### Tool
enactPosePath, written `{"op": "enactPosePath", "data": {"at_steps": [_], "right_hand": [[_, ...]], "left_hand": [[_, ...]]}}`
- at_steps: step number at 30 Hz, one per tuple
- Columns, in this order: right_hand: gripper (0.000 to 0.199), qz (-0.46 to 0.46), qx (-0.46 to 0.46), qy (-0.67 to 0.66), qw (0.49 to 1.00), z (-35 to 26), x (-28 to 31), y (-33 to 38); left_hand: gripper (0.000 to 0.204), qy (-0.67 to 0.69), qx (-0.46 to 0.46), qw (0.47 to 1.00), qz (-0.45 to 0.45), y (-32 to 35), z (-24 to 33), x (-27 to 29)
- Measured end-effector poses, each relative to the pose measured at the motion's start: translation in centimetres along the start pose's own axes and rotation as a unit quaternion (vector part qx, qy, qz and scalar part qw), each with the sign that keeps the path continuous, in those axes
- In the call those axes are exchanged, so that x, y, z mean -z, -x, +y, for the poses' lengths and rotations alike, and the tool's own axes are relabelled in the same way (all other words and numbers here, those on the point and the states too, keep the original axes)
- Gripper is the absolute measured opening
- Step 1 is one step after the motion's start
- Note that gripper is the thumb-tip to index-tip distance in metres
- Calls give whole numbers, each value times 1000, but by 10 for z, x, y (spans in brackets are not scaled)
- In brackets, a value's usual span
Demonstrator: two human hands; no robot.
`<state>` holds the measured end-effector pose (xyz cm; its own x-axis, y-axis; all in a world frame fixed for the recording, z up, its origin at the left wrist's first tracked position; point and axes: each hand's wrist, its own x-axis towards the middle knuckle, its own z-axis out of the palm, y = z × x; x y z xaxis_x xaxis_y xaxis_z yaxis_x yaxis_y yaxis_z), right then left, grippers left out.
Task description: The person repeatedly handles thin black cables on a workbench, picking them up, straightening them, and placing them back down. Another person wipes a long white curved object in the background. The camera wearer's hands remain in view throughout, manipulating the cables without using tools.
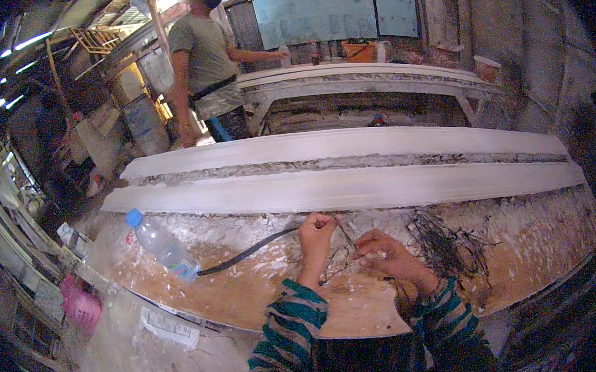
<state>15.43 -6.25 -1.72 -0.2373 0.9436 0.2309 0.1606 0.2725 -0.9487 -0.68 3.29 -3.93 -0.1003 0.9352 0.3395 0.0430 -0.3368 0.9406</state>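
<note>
My left hand (318, 235) is closed in a pinch over the wooden worktable (251, 300). A dark string (345, 234) runs from its fingertips down to my right hand (387, 252), whose fingers are bent and pressed together on it. A thicker black cord (254, 247) stretches from the base of a clear plastic bottle (161, 244) with a blue cap to my left hand. Just right of my right hand lies a loose tangle of black strings (450, 243). Exactly how the cord and string meet at my left fingertips is too small to tell.
Two long white moulded strips (354, 184) lie across the table beyond my hands. Behind them is a white bench (373, 73) with an orange container (358, 51) and bottles. A person (206, 66) stands at its left end. A pink basket (81, 304) is at the left.
</note>
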Motion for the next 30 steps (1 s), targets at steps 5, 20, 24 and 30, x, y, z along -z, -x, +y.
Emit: {"op": "enactPosePath", "data": {"at_steps": [5,20,24,30], "right_hand": [[23,-82,1,-71,994,-15,-6,3],[10,267,38,90,959,23,30,-11],[10,319,49,153,934,34,43,-13],[13,348,69,145,924,29,55,-11]], "left_hand": [[13,-12,7,1000,0,1,-2,-3],[11,-155,-35,954,-254,24,28,-17],[14,-32,-14,930,-366,37,32,-22],[14,85,49,885,-456,52,32,-27]]}}
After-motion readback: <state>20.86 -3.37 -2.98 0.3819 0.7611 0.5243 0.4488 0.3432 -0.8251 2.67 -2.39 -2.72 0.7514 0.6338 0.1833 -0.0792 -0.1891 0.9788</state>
